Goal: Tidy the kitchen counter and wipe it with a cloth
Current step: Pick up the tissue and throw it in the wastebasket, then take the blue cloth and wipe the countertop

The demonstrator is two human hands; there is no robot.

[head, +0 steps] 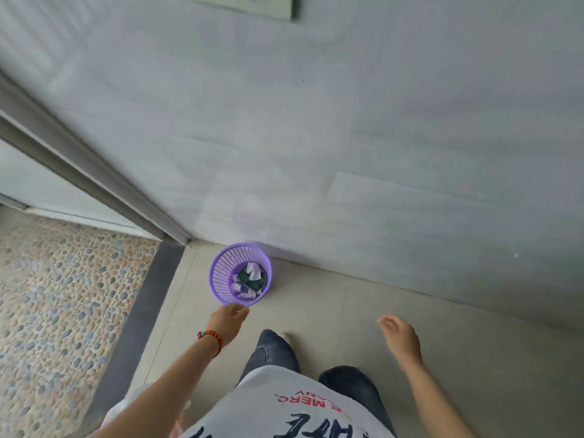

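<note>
Head view: standing over a purple bin (240,273) sitting on the floor (395,327) right against the wall (347,121), holding crumpled paper and something dark inside. Reaching the left hand (228,322) just short of the bin's near rim, fingers loosely spread and holding nothing. Hanging the right hand (400,338) well apart from the bin, open and empty too. Seeing no table and no cloth anywhere here. Risking a tip-over, probably: light bin, easily knocked by a shoe (286,336) stepping near it. Leaving plenty of bare floor right of the bin; tightening left of it toward the door frame (94,172) and pebbled floor (63,295).
</note>
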